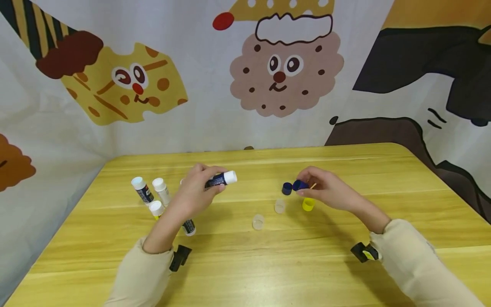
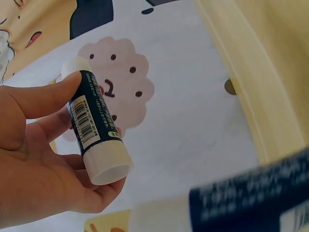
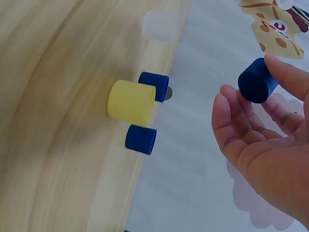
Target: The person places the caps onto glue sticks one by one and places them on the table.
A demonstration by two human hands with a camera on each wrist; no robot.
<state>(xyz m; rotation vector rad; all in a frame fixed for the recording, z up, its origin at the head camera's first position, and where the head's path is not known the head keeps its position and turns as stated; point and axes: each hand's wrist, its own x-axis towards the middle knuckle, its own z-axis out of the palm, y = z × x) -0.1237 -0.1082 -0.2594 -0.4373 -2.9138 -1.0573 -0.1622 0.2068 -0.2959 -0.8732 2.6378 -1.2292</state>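
Observation:
My left hand [image 1: 193, 192] grips a glue stick [image 1: 217, 180] with a dark blue label above the table. Its barcode and white ends show in the left wrist view, with the thumb along one side. On the right, my right hand [image 1: 326, 187] pinches a dark blue cap [image 3: 257, 81] between thumb and fingers, off the table. Below and beside that hand stand a yellow cap [image 1: 308, 204] and a blue cap [image 1: 287, 189]. The right wrist view shows a further small blue cap [image 3: 141, 139] next to the yellow one.
Several glue sticks stand at the left: one blue-labelled [image 1: 145, 194], one pale [image 1: 163, 194], one with a yellow part [image 1: 156, 209], and another dark one [image 1: 189, 227] partly behind the left forearm. Two translucent caps [image 1: 258, 222] sit mid-table. A printed cloth [image 1: 207, 106] hangs behind the table [image 1: 268, 273].

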